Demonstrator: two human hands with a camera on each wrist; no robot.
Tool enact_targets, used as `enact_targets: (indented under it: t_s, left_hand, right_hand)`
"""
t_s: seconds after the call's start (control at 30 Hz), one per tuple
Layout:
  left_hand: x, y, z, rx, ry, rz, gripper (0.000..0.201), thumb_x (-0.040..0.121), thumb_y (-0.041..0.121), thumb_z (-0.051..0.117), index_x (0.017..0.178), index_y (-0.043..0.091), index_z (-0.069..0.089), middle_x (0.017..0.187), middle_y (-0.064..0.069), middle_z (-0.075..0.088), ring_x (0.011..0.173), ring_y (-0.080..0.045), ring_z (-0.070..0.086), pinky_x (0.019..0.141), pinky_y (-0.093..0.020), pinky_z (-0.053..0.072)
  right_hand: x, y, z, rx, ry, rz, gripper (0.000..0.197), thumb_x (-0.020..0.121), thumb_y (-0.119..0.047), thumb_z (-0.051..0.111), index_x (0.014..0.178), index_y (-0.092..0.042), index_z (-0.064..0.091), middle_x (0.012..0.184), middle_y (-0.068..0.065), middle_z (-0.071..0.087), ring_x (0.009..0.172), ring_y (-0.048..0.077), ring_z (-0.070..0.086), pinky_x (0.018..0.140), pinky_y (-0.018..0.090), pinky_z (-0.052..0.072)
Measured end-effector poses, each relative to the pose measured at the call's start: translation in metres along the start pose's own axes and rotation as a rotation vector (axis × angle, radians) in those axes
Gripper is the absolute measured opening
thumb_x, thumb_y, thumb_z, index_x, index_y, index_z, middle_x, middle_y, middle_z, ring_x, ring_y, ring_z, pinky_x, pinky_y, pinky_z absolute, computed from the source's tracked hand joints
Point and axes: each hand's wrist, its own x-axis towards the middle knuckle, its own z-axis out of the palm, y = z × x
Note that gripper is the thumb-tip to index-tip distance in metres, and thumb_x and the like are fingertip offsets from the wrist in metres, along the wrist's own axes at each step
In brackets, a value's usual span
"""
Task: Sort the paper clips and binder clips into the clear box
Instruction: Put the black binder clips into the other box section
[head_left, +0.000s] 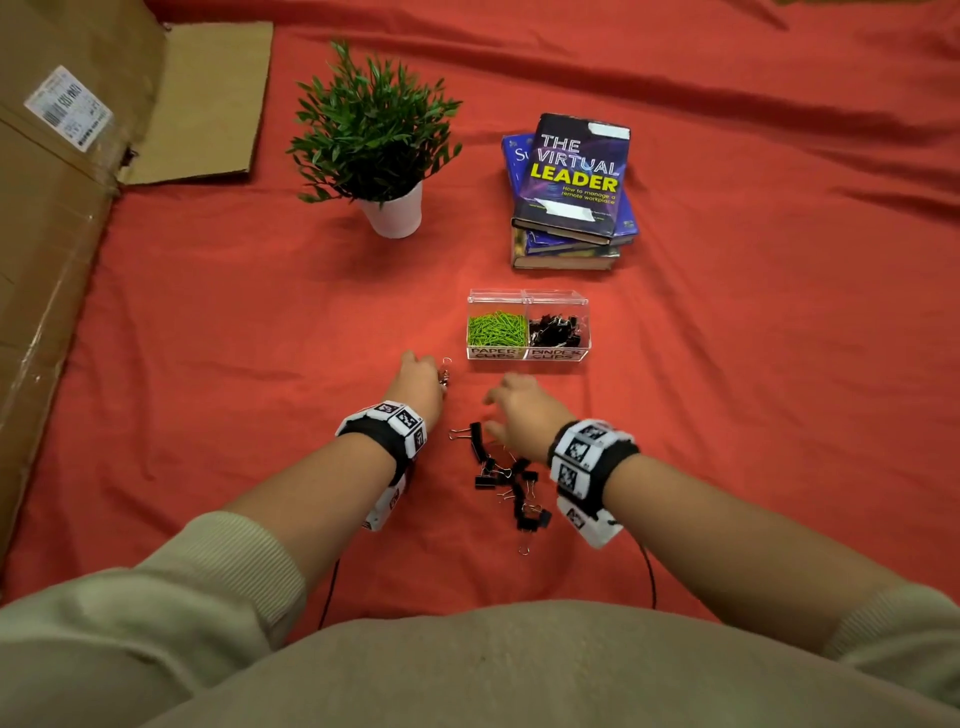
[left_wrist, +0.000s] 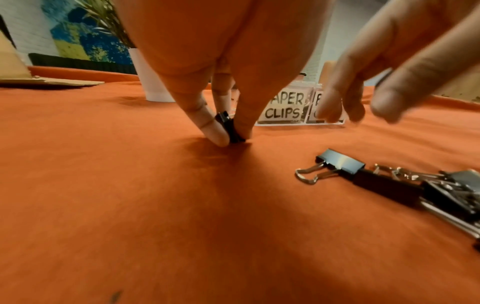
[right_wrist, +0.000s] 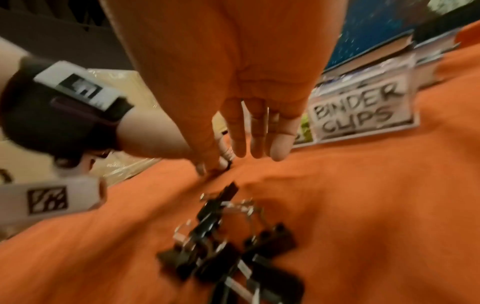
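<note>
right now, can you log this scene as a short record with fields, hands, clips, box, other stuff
left hand: pinches one black binder clip against the red cloth
right hand: fingers straight, holds nothing, above the loose clips
loose binder clips: black pile on the cloth, near side of the box
clear box: two compartments, lids up
paper clips compartment: green paper clips
binder clips compartment: black clips
beyond the box: potted plant, stack of books
far left: cardboard box

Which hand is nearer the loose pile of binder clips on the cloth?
Right. The right hand hovers open just above the pile's far end; the left hand is off to the pile's left, pinching a single binder clip.
</note>
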Motion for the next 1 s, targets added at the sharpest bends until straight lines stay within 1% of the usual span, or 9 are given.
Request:
enact_targets:
  t_s: [0.17, 0.27, 0.47, 0.6, 0.7, 0.73, 0.83, 0.93, 1.0]
  left_hand:
    - [-0.003, -0.005, 0.0, -0.049, 0.045, 0.016, 0.025, 0.083, 0.012, 0.067, 0.103, 0.001, 0.057, 0.116, -0.019, 0.052, 0.105, -0.037, 0.055, 0.092, -0.042, 0.044]
    - [-0.005, -0.008, -0.002, -0.025, 0.023, 0.041, 0.021, 0.084, 0.014, 0.066, 0.099, 0.002, 0.059, 0.11, -0.018, 0.06, 0.104, -0.034, 0.056, 0.087, -0.038, 0.043]
    - [-0.016, -0.001, -0.001, -0.089, -0.009, 0.122, 0.016, 0.083, 0.016, 0.067, 0.095, 0.007, 0.061, 0.106, -0.014, 0.063, 0.1, -0.03, 0.058, 0.083, -0.034, 0.044]
    - [-0.022, 0.026, -0.011, -0.159, 0.027, 0.25, 0.012, 0.082, 0.015, 0.067, 0.09, 0.009, 0.061, 0.098, -0.011, 0.064, 0.091, -0.026, 0.059, 0.078, -0.029, 0.042]
    - [-0.014, 0.054, -0.021, -0.191, 0.063, 0.31, 0.011, 0.083, 0.016, 0.067, 0.087, 0.011, 0.059, 0.095, -0.007, 0.062, 0.083, -0.019, 0.054, 0.073, -0.025, 0.04]
    - [-0.009, 0.064, -0.024, -0.19, 0.069, 0.325, 0.011, 0.083, 0.017, 0.067, 0.087, 0.012, 0.059, 0.094, -0.006, 0.062, 0.082, -0.018, 0.053, 0.072, -0.025, 0.04]
    - [0.008, 0.096, -0.027, -0.18, 0.064, 0.361, 0.01, 0.083, 0.018, 0.066, 0.088, 0.012, 0.059, 0.096, -0.007, 0.063, 0.087, -0.021, 0.058, 0.076, -0.03, 0.047]
    - [0.026, 0.123, -0.024, -0.106, 0.056, 0.391, 0.012, 0.085, 0.018, 0.064, 0.093, 0.01, 0.06, 0.101, -0.009, 0.063, 0.094, -0.025, 0.057, 0.083, -0.036, 0.048]
    - [0.036, 0.135, -0.019, -0.011, 0.066, 0.41, 0.016, 0.086, 0.019, 0.063, 0.096, 0.008, 0.061, 0.105, -0.012, 0.063, 0.1, -0.029, 0.056, 0.085, -0.038, 0.046]
  right_hand:
    - [0.002, -0.018, 0.035, -0.019, -0.057, -0.023, 0.044, 0.083, -0.024, 0.064, 0.121, -0.007, 0.05, 0.124, 0.01, 0.04, 0.119, 0.03, 0.04, 0.092, 0.047, 0.048]
    - [0.001, -0.017, 0.042, -0.043, -0.072, -0.026, 0.034, 0.083, -0.01, 0.055, 0.117, -0.006, 0.051, 0.121, 0.013, 0.04, 0.113, 0.034, 0.043, 0.088, 0.047, 0.049]
    - [-0.001, -0.008, 0.045, -0.014, -0.049, -0.021, 0.032, 0.082, -0.011, 0.061, 0.11, -0.003, 0.051, 0.114, 0.017, 0.047, 0.106, 0.035, 0.05, 0.089, 0.045, 0.047]
    - [-0.005, 0.01, 0.033, 0.236, 0.09, 0.045, 0.025, 0.076, -0.008, 0.061, 0.101, -0.008, 0.058, 0.101, 0.011, 0.058, 0.094, 0.03, 0.057, 0.082, 0.033, 0.047]
    - [-0.012, 0.031, 0.015, 0.528, 0.207, 0.18, 0.021, 0.075, -0.006, 0.066, 0.094, -0.014, 0.062, 0.077, -0.006, 0.056, 0.065, 0.009, 0.051, 0.064, 0.02, 0.041]
    - [-0.014, 0.039, 0.008, 0.635, 0.242, 0.229, 0.021, 0.074, -0.005, 0.068, 0.09, -0.016, 0.062, 0.074, -0.007, 0.055, 0.061, 0.005, 0.05, 0.062, 0.02, 0.042]
    - [-0.015, 0.062, -0.019, 0.875, 0.354, 0.321, 0.029, 0.073, 0.003, 0.07, 0.08, -0.024, 0.059, 0.071, -0.004, 0.057, 0.061, 0.009, 0.053, 0.063, 0.029, 0.049]
    - [-0.011, 0.079, -0.051, 0.989, 0.444, 0.326, 0.032, 0.074, 0.008, 0.069, 0.078, -0.022, 0.058, 0.07, 0.001, 0.057, 0.06, 0.012, 0.054, 0.061, 0.028, 0.051]
    - [-0.004, 0.088, -0.068, 1.036, 0.49, 0.3, 0.033, 0.075, 0.011, 0.066, 0.078, -0.02, 0.057, 0.07, 0.003, 0.058, 0.06, 0.015, 0.055, 0.065, 0.033, 0.054]
